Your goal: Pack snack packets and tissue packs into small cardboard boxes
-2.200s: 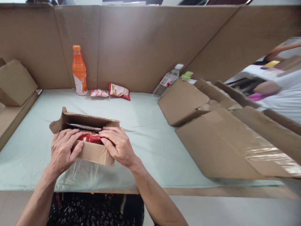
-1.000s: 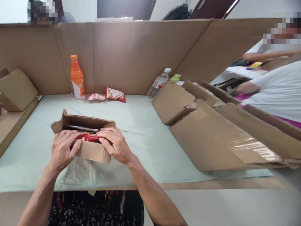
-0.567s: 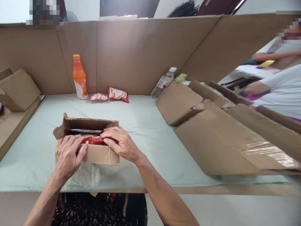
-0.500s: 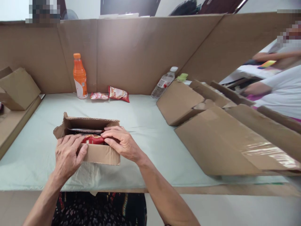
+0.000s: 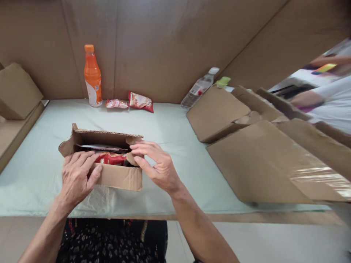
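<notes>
A small open cardboard box point(image 5: 117, 177) sits on the pale green table cover point(image 5: 170, 135) near the front edge. Inside it lie a red snack packet point(image 5: 111, 158) and a dark flat packet point(image 5: 101, 147). My left hand point(image 5: 76, 175) rests on the box's near-left rim, fingers over the edge and touching the red packet. My right hand point(image 5: 157, 164) is at the box's right end, thumb and fingers pinching the small right flap point(image 5: 134, 155).
An orange drink bottle point(image 5: 92, 76) and two snack packets point(image 5: 128, 103) stand by the cardboard back wall. A clear water bottle point(image 5: 199, 87) leans at the back right. Flattened cardboard boxes point(image 5: 255, 160) lie on the right. Another person's arm point(image 5: 309, 98) shows at far right.
My right hand has come off the top of the red packet and shifted right onto the box's right flap. The camera has tipped down. My left hand has stayed put.
</notes>
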The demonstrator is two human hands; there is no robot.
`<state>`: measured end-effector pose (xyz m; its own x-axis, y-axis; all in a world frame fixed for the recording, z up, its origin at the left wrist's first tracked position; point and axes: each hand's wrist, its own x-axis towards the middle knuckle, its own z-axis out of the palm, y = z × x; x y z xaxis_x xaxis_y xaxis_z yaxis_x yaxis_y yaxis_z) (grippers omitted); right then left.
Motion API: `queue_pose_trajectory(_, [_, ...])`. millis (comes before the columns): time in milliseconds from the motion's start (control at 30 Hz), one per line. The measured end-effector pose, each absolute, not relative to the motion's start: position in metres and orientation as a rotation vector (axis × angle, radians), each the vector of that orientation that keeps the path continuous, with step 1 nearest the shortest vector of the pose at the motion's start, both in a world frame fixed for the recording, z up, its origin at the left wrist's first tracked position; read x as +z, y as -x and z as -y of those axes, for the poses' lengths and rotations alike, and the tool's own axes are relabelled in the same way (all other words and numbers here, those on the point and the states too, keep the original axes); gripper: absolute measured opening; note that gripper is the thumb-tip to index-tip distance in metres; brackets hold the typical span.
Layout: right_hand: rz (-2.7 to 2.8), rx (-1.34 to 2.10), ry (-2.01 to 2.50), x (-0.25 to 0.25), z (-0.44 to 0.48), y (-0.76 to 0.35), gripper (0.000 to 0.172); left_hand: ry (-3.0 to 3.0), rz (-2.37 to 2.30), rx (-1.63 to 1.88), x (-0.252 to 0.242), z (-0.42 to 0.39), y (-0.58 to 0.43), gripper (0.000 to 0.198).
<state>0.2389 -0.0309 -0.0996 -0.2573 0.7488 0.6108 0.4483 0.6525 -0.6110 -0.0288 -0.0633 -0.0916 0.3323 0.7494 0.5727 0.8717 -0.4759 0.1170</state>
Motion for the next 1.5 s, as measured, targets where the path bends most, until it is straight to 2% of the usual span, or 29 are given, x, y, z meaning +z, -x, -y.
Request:
queue_pose_trajectory(167, [1.971, 0.385, 0.952, -0.097, 0.033, -0.24, 0.015, 2.346, 1.426, -1.108, -0.089, 0.077, 0.033, 0.025])
queue_pose_trajectory(333, [2.007, 0.318, 0.969, -0.093, 0.028, -0.24, 0.015, 2.026, 1.688, -1.337, -0.094, 0.081, 0.048, 0.062])
queue_pose_trajectory(433, [2.022, 0.281, 1.051, -0.085, 0.02, -0.236, 0.021, 1.994, 1.921, -1.486, -0.101, 0.073, 0.054, 0.07])
queue_pose_trajectory(567, [2.032, 0.354, 1.14, -0.077, 0.006, -0.229, 0.038, 1.927, 1.907, -1.585, -0.111, 0.066, 0.054, 0.078])
queue_pose_trajectory(633, [2.041, 0.389, 1.187, -0.075, -0.002, -0.227, 0.042, 2.039, 1.893, -1.603, -0.113, 0.066, 0.055, 0.076])
queue_pose_trajectory(767, [2.038, 0.43, 1.243, -0.076, -0.011, -0.226, 0.04, 2.284, 1.71, -1.37, -0.109, 0.066, 0.061, 0.043])
queue_pose_trajectory(867, [2.011, 0.449, 1.232, -0.078, -0.013, -0.225, 0.038, 2.416, 1.538, -1.248, -0.102, 0.064, 0.069, 0.031])
queue_pose_trajectory(967, [1.918, 0.401, 1.152, -0.081, -0.011, -0.222, 0.029, 2.608, 1.474, -1.189, -0.095, 0.062, 0.082, 0.036])
queue_pose_trajectory(1033, [1.801, 0.248, 1.106, -0.084, -0.01, -0.222, 0.027, 2.768, 1.444, -1.121, -0.091, 0.061, 0.093, 0.058])
queue_pose_trajectory(1100, [1.696, 0.101, 1.096, -0.086, -0.01, -0.223, 0.034, 2.924, 1.411, -1.029, -0.089, 0.061, 0.103, 0.079])
queue_pose_trajectory(1133, [1.675, 0.083, 1.099, -0.086, -0.01, -0.224, 0.037, 2.966, 1.405, -1.002, -0.089, 0.061, 0.107, 0.083])
queue_pose_trajectory(1167, [1.682, 0.113, 1.103, -0.087, -0.01, -0.225, 0.037, 2.977, 1.401, -1.001, -0.089, 0.061, 0.11, 0.083])
queue_pose_trajectory(1267, [1.801, 0.356, 1.082, -0.091, -0.007, -0.227, 0.022, 2.867, 1.437, -1.11, -0.092, 0.058, 0.109, 0.067])
queue_pose_trajectory(1300, [1.831, 0.433, 1.06, -0.092, -0.005, -0.228, 0.024, 2.81, 1.454, -1.164, -0.093, 0.057, 0.106, 0.061])
queue_pose_trajectory(1433, [1.818, 0.624, 0.936, -0.098, 0.005, -0.237, 0.047, 2.529, 1.595, -1.381, -0.094, 0.048, 0.09, 0.044])
queue_pose_trajectory(1500, [1.807, 0.708, 0.888, -0.1, 0.008, -0.244, 0.058, 2.329, 1.743, -1.497, -0.096, 0.041, 0.083, 0.05])
